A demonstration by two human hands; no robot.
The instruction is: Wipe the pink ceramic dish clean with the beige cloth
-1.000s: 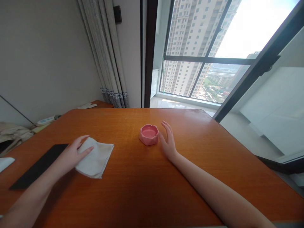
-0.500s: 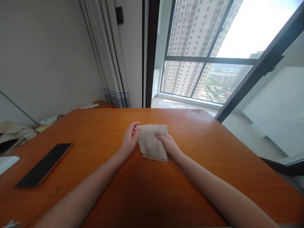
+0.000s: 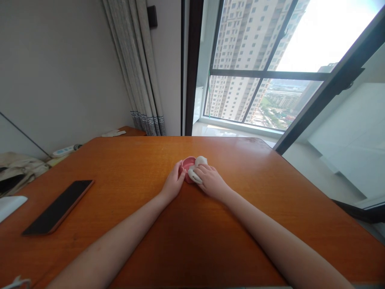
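A small pink bowl-like dish (image 3: 188, 162) is tilted with its hollow side partly toward me, above the middle of the table. My left hand (image 3: 174, 179) grips its left rim, thumb in front. My right hand (image 3: 211, 180) is closed on a bunched whitish cloth (image 3: 196, 173) and presses it against the dish's right side and into its hollow. The cloth and fingers cover the dish's right part. I cannot tell whether the dish touches the table.
The brown wooden table (image 3: 138, 160) spreads under both arms. A dark phone-like slab (image 3: 58, 206) lies at the left, beside a white object (image 3: 12, 206). A power strip (image 3: 63, 151) and crumpled fabric (image 3: 21, 168) are past the left edge. A window stands behind.
The cloth, flat and hiding what lay behind it, is now bunched in my right hand. The pink dish has come into view in my left hand.
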